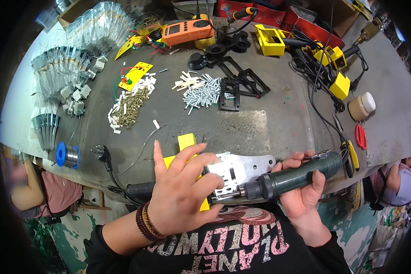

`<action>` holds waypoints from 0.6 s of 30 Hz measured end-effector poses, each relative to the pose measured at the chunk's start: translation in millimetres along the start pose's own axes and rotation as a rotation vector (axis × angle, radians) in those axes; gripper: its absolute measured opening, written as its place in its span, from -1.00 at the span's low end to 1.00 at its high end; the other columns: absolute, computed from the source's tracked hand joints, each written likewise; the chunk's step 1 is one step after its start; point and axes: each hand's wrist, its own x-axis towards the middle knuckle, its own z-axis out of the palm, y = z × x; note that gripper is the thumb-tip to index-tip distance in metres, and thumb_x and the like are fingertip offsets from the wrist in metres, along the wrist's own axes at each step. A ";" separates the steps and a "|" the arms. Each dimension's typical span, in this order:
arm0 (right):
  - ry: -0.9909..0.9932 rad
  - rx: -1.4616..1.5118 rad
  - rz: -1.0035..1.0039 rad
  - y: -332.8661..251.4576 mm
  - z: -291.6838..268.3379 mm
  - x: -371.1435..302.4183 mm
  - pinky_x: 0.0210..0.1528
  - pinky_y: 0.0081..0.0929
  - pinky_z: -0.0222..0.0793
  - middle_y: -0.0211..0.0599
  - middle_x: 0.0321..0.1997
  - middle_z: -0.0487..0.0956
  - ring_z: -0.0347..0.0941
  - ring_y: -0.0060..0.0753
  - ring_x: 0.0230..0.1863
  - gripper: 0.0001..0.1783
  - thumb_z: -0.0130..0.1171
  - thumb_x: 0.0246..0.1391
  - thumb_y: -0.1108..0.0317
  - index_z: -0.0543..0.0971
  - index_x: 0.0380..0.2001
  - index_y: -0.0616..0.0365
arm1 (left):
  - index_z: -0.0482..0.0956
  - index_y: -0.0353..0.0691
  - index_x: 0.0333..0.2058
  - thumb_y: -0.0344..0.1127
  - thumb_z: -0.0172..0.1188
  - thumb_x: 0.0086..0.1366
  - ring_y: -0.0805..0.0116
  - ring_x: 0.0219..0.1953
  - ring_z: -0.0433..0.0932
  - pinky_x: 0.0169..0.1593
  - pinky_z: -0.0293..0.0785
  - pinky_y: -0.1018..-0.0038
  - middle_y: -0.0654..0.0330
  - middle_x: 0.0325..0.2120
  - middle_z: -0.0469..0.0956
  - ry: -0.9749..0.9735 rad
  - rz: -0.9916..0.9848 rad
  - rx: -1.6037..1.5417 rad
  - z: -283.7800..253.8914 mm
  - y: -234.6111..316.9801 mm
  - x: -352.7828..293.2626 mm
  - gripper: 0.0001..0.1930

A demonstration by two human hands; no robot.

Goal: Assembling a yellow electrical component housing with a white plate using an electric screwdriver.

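Note:
My left hand (180, 194) is spread over a yellow plastic housing (186, 140) and grips it, fingertips resting on a flat metal plate (251, 166) that sticks out to the right. Most of the housing is hidden under the palm. A black handle (139, 192) with a cord extends to its left. In my right hand (299, 203) lies a dark green electric screwdriver (301, 173), fingers wrapped round its body. Its bit points left, along the near side of the plate by the housing. Whether the tip touches a screw cannot be made out.
Silver screws (203, 93), brass screws (133, 107) and black frames (244, 80) lie beyond my hands. At the left are a power plug (102, 155) and a solder spool (67, 155). Pliers (349, 153), a jar (360, 106) and corded yellow housings (340, 86) stand right. An orange multimeter (187, 31) sits far back.

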 end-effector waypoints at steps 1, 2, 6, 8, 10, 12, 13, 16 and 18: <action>0.000 0.001 -0.001 0.7 -0.1 0.1 0.43 0.05 0.15 -0.37 0.02 0.48 0.45 -0.39 0.07 -0.51 0.41 -0.04 0.42 0.55 0.00 -0.13 | 0.53 0.10 -0.35 -0.10 0.49 -0.15 0.00 0.30 0.30 0.23 -0.29 -0.57 0.30 0.03 0.46 0.004 0.003 -0.003 0.4 -0.2 0.0 -0.63; 0.004 0.011 0.004 1.6 -0.2 0.1 0.43 0.05 0.15 -0.37 0.02 0.48 0.45 -0.40 0.07 -0.51 0.41 -0.04 0.42 0.55 0.00 -0.13 | 0.53 0.09 -0.32 -0.11 0.50 -0.16 0.01 0.29 0.31 0.23 -0.30 -0.56 0.30 0.03 0.47 0.007 0.005 -0.006 0.9 -0.4 0.2 -0.61; -0.012 0.007 0.009 3.4 -1.4 0.8 0.43 0.02 0.15 -0.36 0.02 0.48 0.45 -0.40 0.07 -0.52 0.40 -0.04 0.42 0.56 -0.01 -0.13 | 0.53 0.06 -0.29 -0.13 0.51 -0.18 0.01 0.28 0.34 0.25 -0.32 -0.54 0.30 0.01 0.48 0.038 0.011 -0.018 2.8 0.0 -0.1 -0.56; -0.013 0.002 0.012 3.9 -1.2 0.9 0.44 0.00 0.15 -0.36 0.01 0.48 0.45 -0.40 0.07 -0.53 0.40 -0.04 0.42 0.56 -0.01 -0.12 | 0.52 0.04 -0.26 -0.14 0.51 -0.19 0.01 0.27 0.35 0.26 -0.34 -0.52 0.29 0.00 0.49 0.046 0.006 -0.031 2.7 0.5 -0.2 -0.54; -0.012 -0.004 0.012 4.1 -0.4 0.7 0.44 -0.02 0.14 -0.36 0.01 0.48 0.45 -0.40 0.07 -0.54 0.40 -0.05 0.42 0.57 -0.02 -0.12 | 0.53 0.04 -0.26 -0.14 0.51 -0.18 0.01 0.27 0.35 0.27 -0.34 -0.51 0.28 -0.01 0.49 0.051 0.006 -0.031 2.6 0.7 0.1 -0.54; -0.004 -0.019 0.019 4.6 0.9 1.2 0.44 -0.05 0.14 -0.36 0.01 0.49 0.45 -0.40 0.07 -0.54 0.40 -0.06 0.42 0.57 -0.03 -0.11 | 0.53 0.04 -0.26 -0.15 0.51 -0.18 0.01 0.27 0.36 0.28 -0.34 -0.50 0.28 -0.01 0.49 0.059 0.006 -0.031 2.6 0.5 0.1 -0.54; -0.005 -0.020 0.019 4.7 1.3 1.3 0.44 -0.05 0.14 -0.36 0.01 0.49 0.45 -0.40 0.07 -0.54 0.40 -0.06 0.42 0.57 -0.03 -0.11 | 0.53 0.04 -0.26 -0.15 0.51 -0.18 0.02 0.26 0.36 0.28 -0.35 -0.49 0.28 -0.01 0.49 0.060 0.006 -0.035 2.5 0.4 0.0 -0.54; -0.004 -0.016 0.025 5.4 3.4 1.5 0.45 -0.06 0.12 -0.36 0.01 0.50 0.46 -0.39 0.07 -0.53 0.40 -0.07 0.42 0.57 -0.02 -0.10 | 0.52 0.03 -0.25 -0.15 0.51 -0.18 0.02 0.26 0.36 0.29 -0.36 -0.49 0.27 -0.01 0.49 0.063 0.009 -0.040 2.5 -0.2 -0.5 -0.54; -0.006 -0.037 0.024 5.8 8.1 1.8 0.47 -0.06 0.09 -0.37 0.01 0.50 0.46 -0.39 0.07 -0.52 0.40 -0.08 0.42 0.57 -0.03 -0.11 | 0.52 0.03 -0.25 -0.15 0.51 -0.18 0.02 0.25 0.36 0.28 -0.36 -0.49 0.28 -0.01 0.49 0.067 0.011 -0.042 2.9 -0.7 -1.0 -0.53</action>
